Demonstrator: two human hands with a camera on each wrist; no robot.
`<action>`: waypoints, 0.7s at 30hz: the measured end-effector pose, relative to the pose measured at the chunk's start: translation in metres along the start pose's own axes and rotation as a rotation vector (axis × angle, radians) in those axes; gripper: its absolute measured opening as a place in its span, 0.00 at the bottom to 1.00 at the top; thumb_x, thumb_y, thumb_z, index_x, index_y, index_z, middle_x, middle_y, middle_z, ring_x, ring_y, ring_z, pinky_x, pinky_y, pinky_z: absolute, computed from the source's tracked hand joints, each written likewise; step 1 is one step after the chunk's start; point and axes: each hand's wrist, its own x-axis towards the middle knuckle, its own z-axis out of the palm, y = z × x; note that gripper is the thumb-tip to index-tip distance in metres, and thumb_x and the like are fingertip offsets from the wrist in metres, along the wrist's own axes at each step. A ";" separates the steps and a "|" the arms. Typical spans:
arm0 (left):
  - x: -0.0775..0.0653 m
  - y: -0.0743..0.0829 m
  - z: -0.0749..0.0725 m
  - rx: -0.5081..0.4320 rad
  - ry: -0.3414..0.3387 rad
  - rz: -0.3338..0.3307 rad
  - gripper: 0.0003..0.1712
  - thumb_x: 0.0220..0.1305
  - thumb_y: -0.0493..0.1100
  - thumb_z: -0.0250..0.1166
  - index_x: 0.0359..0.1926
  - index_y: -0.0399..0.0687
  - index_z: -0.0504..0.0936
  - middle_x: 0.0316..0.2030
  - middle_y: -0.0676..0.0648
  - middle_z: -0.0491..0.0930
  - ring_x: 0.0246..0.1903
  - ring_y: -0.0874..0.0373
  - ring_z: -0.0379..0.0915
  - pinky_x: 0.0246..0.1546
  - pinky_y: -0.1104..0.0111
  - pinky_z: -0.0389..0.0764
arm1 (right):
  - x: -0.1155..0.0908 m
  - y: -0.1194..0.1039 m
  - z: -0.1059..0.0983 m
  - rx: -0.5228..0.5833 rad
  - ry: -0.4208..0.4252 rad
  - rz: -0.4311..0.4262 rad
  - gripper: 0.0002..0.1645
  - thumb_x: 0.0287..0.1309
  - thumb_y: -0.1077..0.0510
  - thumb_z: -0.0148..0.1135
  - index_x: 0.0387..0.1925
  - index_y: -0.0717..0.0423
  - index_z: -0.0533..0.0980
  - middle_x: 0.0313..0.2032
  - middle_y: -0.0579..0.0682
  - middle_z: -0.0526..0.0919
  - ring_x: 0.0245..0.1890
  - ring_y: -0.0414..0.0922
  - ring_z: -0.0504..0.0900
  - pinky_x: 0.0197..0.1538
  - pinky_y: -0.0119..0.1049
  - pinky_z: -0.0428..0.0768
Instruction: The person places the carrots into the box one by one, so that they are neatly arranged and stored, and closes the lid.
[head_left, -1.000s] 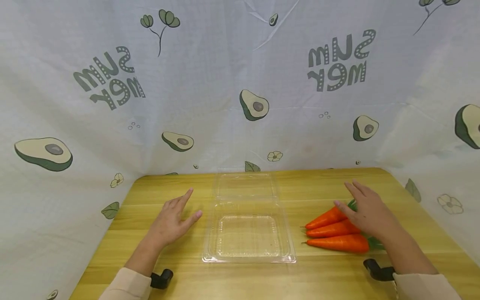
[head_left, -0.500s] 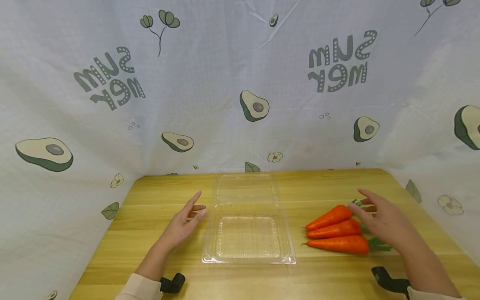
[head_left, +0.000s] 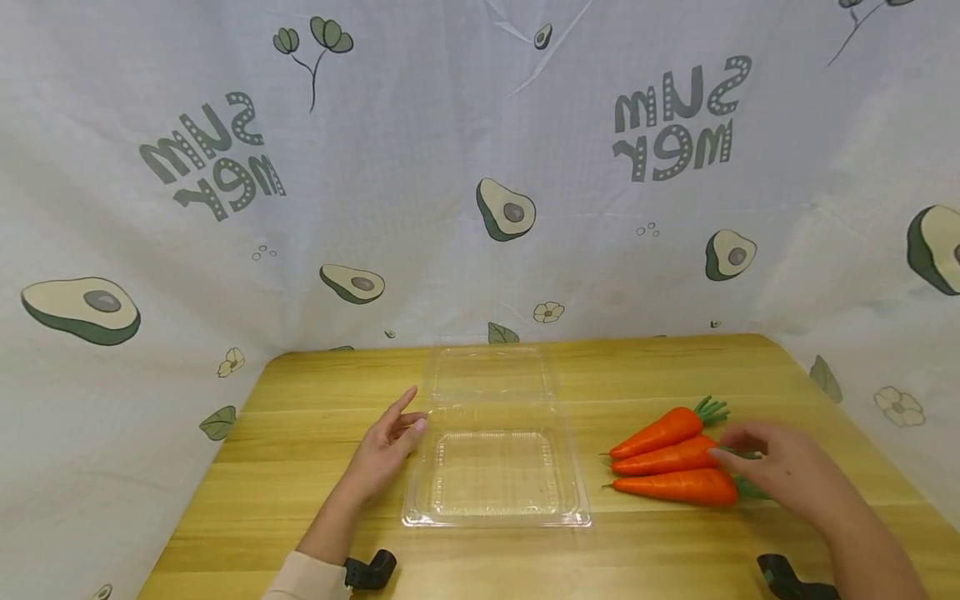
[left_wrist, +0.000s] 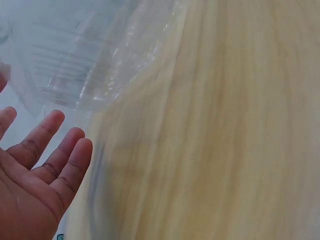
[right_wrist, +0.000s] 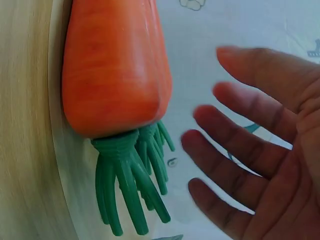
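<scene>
Three carrots point(head_left: 667, 457) beside right grip point(head_left: 787, 468) (splayed)

Head view bright, evenly lit; pale sheen on near table point(head_left: 487, 565), glints on clear container point(head_left: 498, 521). Left wrist view hazy, motion-smeared. Right wrist view cooler, gloss on carrot point(right_wrist: 112, 67), right grip point(right_wrist: 282, 187) soft-edged.

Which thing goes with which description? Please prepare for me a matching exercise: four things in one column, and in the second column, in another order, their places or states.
Things:
1. carrots
2. container
3. left hand
4. right hand

Descriptions:
A. by the green tops
B. orange, three lying together
C. close to the container's left side
D. transparent, with open lid

Right pairs: 1-B, 2-D, 3-C, 4-A
</scene>
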 end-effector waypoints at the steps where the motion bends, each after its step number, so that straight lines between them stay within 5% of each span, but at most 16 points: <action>1: 0.001 -0.001 0.002 -0.017 0.003 0.003 0.35 0.75 0.48 0.60 0.79 0.57 0.61 0.63 0.38 0.79 0.63 0.42 0.75 0.57 0.57 0.83 | 0.000 0.001 0.000 -0.001 -0.014 -0.004 0.30 0.63 0.34 0.66 0.48 0.56 0.83 0.49 0.61 0.87 0.51 0.66 0.80 0.50 0.65 0.79; 9: 0.000 -0.007 0.016 -0.059 0.052 0.014 0.26 0.77 0.42 0.58 0.73 0.47 0.70 0.63 0.40 0.79 0.66 0.43 0.74 0.66 0.55 0.78 | 0.001 0.009 0.007 0.009 -0.109 -0.027 0.21 0.60 0.38 0.70 0.43 0.50 0.84 0.49 0.59 0.86 0.50 0.60 0.82 0.50 0.60 0.81; 16: 0.002 -0.011 0.026 -0.166 0.072 0.031 0.25 0.77 0.38 0.53 0.71 0.38 0.69 0.67 0.37 0.74 0.67 0.38 0.73 0.64 0.58 0.81 | -0.001 0.010 0.013 0.000 -0.129 -0.040 0.17 0.61 0.41 0.70 0.41 0.47 0.84 0.46 0.49 0.87 0.46 0.49 0.82 0.44 0.44 0.81; 21: 0.002 -0.015 0.030 -0.261 0.083 0.024 0.26 0.78 0.38 0.52 0.72 0.36 0.68 0.69 0.36 0.72 0.68 0.39 0.71 0.68 0.55 0.77 | 0.000 0.010 0.017 -0.007 -0.150 -0.029 0.19 0.60 0.40 0.70 0.45 0.47 0.85 0.45 0.47 0.87 0.45 0.47 0.82 0.45 0.44 0.81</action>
